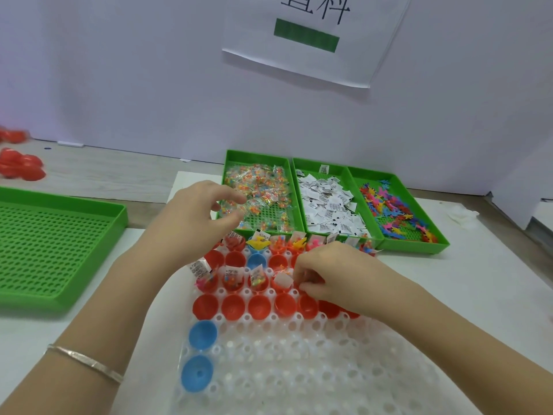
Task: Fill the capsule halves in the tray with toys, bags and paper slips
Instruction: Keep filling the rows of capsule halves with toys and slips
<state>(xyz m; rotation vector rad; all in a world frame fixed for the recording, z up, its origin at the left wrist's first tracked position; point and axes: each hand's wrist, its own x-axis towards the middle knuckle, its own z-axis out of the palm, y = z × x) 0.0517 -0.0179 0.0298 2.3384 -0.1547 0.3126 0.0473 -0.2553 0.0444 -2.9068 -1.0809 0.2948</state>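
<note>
I see the left hand [194, 217] pinching a bead bag [250, 205] and the right hand [329, 274] curled, hold unclear, over red capsule halves [258, 307] its wrist could knock over.

Left hand [194, 217] pinches a bead bag [250, 206] above its green bin [258, 154]; right hand [327, 274] curls over the white capsule tray [299, 369].

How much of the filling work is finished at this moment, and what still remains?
Done: the back row holds toys and slips; three third-row halves hold bags and slips. In hand: the left hand pinches a bag over the bag bin; the right hand, fingers curled, is at the third row, its contents hidden. Left: the front red row and two blue halves are empty.
</note>
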